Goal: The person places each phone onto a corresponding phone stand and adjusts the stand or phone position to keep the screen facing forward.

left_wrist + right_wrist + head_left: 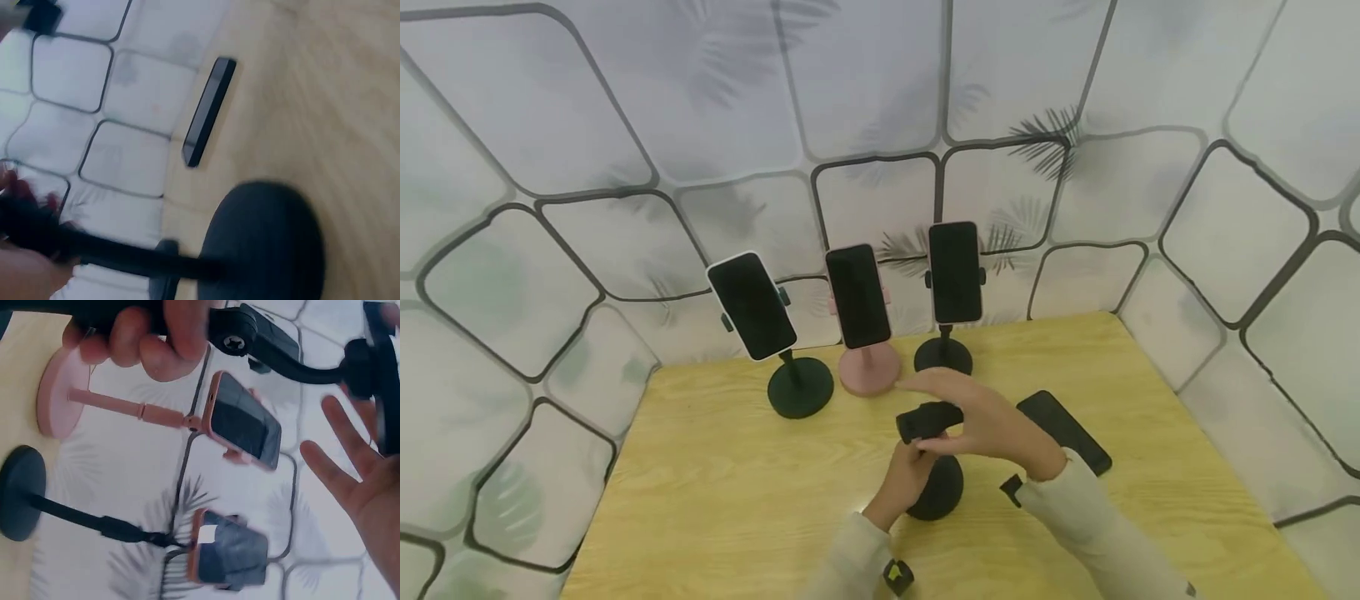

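My left hand (904, 483) grips the stem of a black phone stand, whose round base (942, 492) shows just beyond it on the table. In the right wrist view the left fingers (159, 356) curl round that stem below a screwed joint (234, 342). A curved neck leads from the joint to the holder head (386, 381). My right hand (992, 421) is around the holder head (928, 422), fingers spread and apart; whether it touches the head is unclear. A black phone (1063, 429) lies flat by the right forearm.
Behind the hands stand a dark green stand (801, 388), a pink stand (869, 369) and another black stand (943, 353), each bearing an upright phone. Patterned cloth (880, 100) walls the wooden table (715, 483) at the back and sides.
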A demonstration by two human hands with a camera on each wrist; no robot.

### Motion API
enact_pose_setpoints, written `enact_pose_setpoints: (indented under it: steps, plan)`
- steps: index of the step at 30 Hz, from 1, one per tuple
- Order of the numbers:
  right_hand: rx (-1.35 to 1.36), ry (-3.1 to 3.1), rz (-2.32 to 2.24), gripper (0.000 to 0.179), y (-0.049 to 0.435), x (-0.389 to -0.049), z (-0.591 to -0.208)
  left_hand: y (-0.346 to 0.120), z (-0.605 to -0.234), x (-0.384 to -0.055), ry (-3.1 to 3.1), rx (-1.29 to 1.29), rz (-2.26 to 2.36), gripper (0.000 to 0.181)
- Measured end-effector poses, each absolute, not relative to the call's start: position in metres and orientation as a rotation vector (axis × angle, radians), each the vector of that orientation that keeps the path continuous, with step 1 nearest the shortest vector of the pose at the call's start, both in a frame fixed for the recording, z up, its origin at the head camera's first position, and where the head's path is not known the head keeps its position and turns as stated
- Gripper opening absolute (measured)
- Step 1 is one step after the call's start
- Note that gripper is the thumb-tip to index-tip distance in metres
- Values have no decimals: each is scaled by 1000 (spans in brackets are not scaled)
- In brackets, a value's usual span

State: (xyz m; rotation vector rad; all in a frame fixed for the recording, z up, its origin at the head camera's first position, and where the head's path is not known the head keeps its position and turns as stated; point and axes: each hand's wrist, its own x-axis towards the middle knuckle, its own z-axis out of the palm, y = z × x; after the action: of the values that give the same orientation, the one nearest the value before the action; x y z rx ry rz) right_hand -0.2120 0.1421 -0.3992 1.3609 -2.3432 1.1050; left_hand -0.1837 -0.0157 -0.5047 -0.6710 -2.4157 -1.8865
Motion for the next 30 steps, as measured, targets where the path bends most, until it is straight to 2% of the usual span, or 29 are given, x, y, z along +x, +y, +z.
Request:
enact_pose_setpoints:
  steps: [2, 4, 7, 10, 14, 16, 18, 25, 30]
  plan:
    - [1155, -2394, 1187, 62, 161, -209, -407, -21, -503, -187, -2532, -754, -1818, 13]
    - [874, -2458, 1258, 58, 187, -211, -423, -25, -500, -190, -2624, -796, -1763, 20]
    - [419, -2716, 1108, 52, 228, -221, -459, -27, -495, -194, -2684, -803, -1742, 23]
    - [125, -3057, 738, 76, 260, -230, -501, -31, -490, -197, -2709, -801, -1739, 23]
    - [32, -3269, 460, 107, 273, -235, -544, -40, -485, -198, -2741, -783, -1727, 19]
    - [8, -3283, 426, 113, 274, -235, -557, -43, -483, -199, -2751, -791, -1707, 17]
    - [-10, -3260, 417, 110, 275, -235, -562, -45, -480, -200, -2762, -816, -1687, 18]
    - [47, -3124, 465, 80, 289, -240, -564, -45, -476, -206, -2753, -890, -1696, 19]
    - [-23, -3028, 743, 84, 281, -238, -547, -47, -475, -207, -2772, -874, -1702, 18]
